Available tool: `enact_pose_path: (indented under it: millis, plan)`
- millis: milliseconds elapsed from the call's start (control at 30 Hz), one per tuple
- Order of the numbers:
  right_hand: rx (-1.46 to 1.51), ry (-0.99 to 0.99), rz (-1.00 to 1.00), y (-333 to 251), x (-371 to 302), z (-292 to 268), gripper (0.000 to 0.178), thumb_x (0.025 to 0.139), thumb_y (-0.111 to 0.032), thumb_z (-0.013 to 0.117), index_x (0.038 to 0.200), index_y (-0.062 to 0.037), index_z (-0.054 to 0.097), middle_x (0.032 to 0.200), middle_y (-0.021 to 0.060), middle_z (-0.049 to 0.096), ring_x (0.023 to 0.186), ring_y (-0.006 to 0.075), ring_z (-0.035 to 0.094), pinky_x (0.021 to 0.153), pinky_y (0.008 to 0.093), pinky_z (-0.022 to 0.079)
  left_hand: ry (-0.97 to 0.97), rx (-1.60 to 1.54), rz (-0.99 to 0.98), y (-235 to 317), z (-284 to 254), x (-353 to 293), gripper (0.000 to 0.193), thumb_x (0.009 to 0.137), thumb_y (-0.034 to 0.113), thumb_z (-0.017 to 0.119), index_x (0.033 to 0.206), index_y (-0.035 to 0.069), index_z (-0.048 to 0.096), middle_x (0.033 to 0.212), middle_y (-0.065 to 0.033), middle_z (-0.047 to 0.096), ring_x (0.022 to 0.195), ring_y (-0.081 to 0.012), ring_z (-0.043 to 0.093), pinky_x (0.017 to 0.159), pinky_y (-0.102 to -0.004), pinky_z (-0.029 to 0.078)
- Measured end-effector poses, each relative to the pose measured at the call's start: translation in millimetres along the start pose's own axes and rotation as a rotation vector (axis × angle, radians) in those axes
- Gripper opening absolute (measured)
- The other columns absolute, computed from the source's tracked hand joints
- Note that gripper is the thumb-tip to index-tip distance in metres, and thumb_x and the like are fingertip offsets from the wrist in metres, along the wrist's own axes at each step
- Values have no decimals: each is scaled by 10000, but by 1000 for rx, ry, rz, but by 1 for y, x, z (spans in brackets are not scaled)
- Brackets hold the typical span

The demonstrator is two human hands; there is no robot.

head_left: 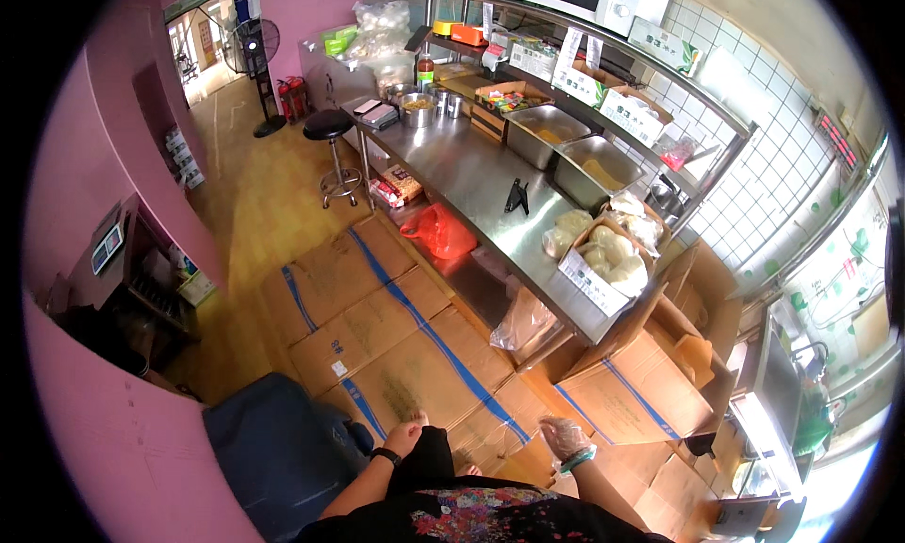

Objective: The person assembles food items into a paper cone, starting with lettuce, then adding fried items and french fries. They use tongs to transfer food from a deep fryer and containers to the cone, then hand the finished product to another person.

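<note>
My left hand (403, 437), bare and with a black band on its wrist, hangs before my body with its fingers curled and nothing seen in them. A clear plastic glove covers my right hand (567, 437), and a green band circles that wrist. Its fingers are loosely bent and apart, and I see no object there. Flattened cardboard (396, 354) with blue stripes lies on the floor beneath both hands. Closest to the right hand stands an open cardboard box (627, 392). The steel table (452, 180) beyond carries a small black clip-like tool (517, 196), away from both hands.
Steel pans (596, 171) and a box of bagged pale food (608, 260) stand along the table. Below it sits a red plastic bag (439, 232). A dark blue bin (283, 449) is at my left; a black stool (330, 128) and a fan (255, 53) stand farther off.
</note>
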State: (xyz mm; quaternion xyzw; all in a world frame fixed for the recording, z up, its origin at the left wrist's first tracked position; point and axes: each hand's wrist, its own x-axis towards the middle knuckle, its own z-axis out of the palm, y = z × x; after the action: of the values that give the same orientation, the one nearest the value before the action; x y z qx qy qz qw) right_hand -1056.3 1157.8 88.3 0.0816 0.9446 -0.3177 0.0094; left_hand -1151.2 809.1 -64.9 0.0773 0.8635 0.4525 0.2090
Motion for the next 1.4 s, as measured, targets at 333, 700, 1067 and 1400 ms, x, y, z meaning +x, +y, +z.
enact_pose_path:
  millis: [333,700,1067,1400]
  plan:
    - [-70,-194,289,-22,154,11,267,811,-294,462,988,-152,602,1001,134,589,933,311,553,785,404,447,23,-135,241,59,-44,232,219,808,215,516,858,17,593,799,-176,606,750,-314,586,645,-373,463]
    - [-78,-256,616,-66,270,3,326,813,-346,425,1047,-188,587,1049,102,579,973,293,544,822,401,430,272,58,879,225,-109,481,169,722,86,573,884,54,531,843,-108,556,812,-292,511,728,-380,427]
    - [-109,-333,604,-6,333,-20,318,817,-364,410,1037,-216,587,1015,117,589,961,299,549,824,409,433,322,368,818,254,-63,605,301,716,161,592,981,45,509,995,-126,492,946,-287,468,807,-387,393]
    - [-183,-500,421,47,380,-31,372,851,-398,355,1080,-180,551,1034,168,565,965,344,526,841,432,408,315,422,749,273,-73,592,340,732,178,588,1031,34,514,1099,-144,474,1029,-304,442,873,-399,364]
